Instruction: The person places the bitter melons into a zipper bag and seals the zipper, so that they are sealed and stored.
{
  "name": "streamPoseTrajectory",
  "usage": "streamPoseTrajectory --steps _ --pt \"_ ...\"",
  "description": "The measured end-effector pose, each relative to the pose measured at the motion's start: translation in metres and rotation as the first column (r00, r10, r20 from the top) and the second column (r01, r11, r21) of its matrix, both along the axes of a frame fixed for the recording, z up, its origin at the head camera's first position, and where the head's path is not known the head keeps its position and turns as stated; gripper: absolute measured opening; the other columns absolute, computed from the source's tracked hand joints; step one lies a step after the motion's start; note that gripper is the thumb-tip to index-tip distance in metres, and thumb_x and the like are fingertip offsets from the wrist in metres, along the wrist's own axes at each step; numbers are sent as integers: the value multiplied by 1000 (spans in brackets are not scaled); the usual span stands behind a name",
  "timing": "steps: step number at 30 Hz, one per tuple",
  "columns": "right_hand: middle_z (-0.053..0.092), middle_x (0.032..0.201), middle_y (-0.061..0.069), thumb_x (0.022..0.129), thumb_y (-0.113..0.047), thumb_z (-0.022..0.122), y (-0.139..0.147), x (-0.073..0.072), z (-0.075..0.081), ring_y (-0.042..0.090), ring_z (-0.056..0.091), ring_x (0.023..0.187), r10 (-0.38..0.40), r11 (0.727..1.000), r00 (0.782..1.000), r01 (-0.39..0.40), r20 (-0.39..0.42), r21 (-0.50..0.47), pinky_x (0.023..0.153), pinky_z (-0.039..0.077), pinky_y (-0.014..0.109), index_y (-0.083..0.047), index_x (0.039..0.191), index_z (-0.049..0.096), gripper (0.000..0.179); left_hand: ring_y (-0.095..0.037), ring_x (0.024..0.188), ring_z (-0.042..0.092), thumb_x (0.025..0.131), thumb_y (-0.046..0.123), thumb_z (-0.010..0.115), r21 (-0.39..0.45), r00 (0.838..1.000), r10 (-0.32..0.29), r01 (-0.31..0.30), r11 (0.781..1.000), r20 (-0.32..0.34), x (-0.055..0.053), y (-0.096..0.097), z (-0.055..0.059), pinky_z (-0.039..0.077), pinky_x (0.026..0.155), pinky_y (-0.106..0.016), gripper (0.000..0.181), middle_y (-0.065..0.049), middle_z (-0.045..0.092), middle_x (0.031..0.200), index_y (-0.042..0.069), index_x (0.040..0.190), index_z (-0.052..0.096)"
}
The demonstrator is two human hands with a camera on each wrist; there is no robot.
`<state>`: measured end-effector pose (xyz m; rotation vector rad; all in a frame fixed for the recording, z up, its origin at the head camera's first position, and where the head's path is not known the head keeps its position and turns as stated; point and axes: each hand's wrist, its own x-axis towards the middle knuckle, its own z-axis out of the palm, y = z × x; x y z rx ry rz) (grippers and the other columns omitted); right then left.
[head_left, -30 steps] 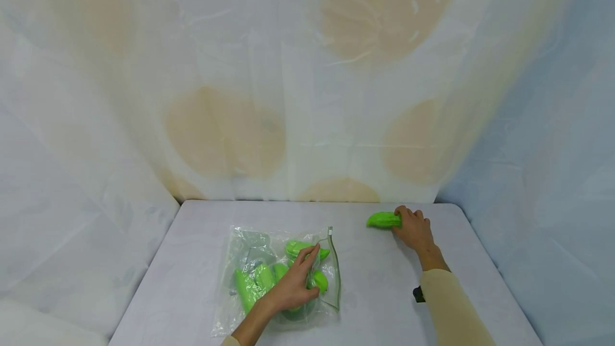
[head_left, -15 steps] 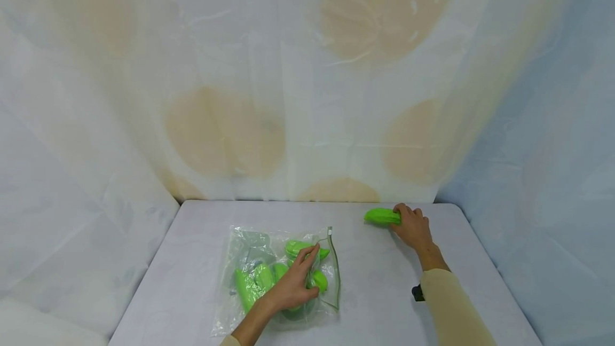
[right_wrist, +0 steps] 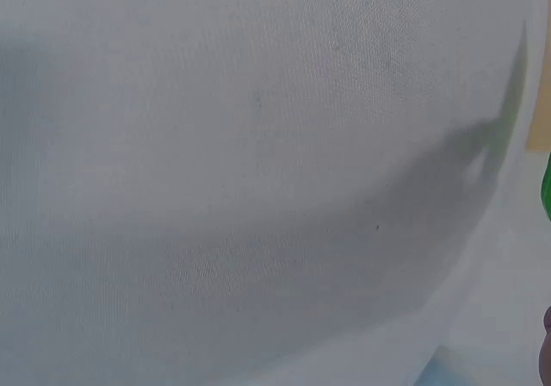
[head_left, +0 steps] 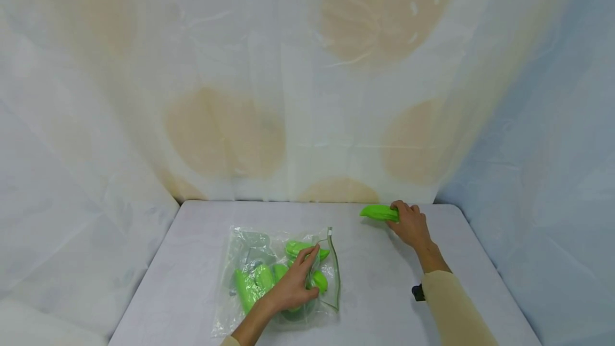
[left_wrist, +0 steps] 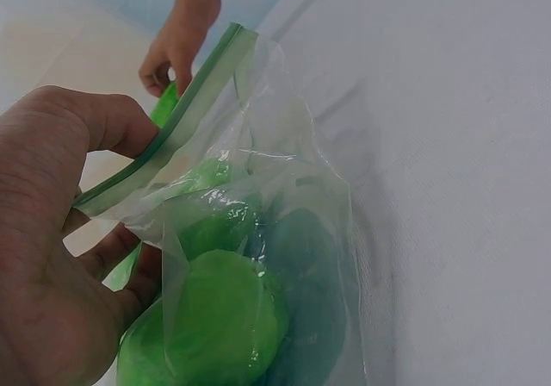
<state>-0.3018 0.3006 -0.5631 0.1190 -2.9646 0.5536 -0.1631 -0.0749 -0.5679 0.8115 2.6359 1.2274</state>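
Observation:
In the head view, a clear zip bag (head_left: 223, 314) lies on the table with several green vegetables (head_left: 247, 287) inside. My left hand (head_left: 290, 288) holds the bag near its mouth. The left wrist view shows the thumb over the green zip strip (left_wrist: 202, 80) and curled fingers below it, partly behind the plastic. At the table's far right, my right hand (head_left: 410, 226) grips one end of a ribbed, bright green bitter melon (head_left: 378, 212), raised a little above the surface. Only a sliver of the melon (right_wrist: 547, 192) shows in the right wrist view.
A white cloth-covered table (head_left: 192, 260) carries everything. Its far edge meets a pale sheet (head_left: 307, 95) with tan round patches. Sheets also hang along the left and right sides. A dark device (head_left: 418, 293) shows under the right forearm.
The right hand has lifted the bitter melon slightly and moved it a little to the left and away from me. The left hand and the bag have stayed where they were.

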Motion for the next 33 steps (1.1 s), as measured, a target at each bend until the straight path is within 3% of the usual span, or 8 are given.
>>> streamPoseTrajectory --steps 10,27,33 --pt "64 120 15 86 -29 79 1 8 4 41 50 107 40 999 998 -38 -39 29 82 39 57 -8 124 56 49 -22 129 48 77 13 73 0 1000 -2 2 1000 -2 1 1 -1 47 98 -36 106 -3 25 160 17 163 12" --pt "66 116 10 84 -32 81 -9 32 -4 34 51 101 72 995 994 -77 -84 -56 83 38 53 -10 123 58 50 -26 136 45 76 12 74 13 1000 3 -2 1000 -14 0 0 -3 45 105 -40 107 -4 26 160 16 163 13" --pt "65 115 9 83 -31 81 -16 43 0 34 51 100 92 993 990 -100 -110 -70 81 38 52 -10 122 58 49 -26 136 44 76 12 74 13 1000 2 -2 1000 -13 1 0 -3 46 104 -40 107 -3 26 160 16 163 12"
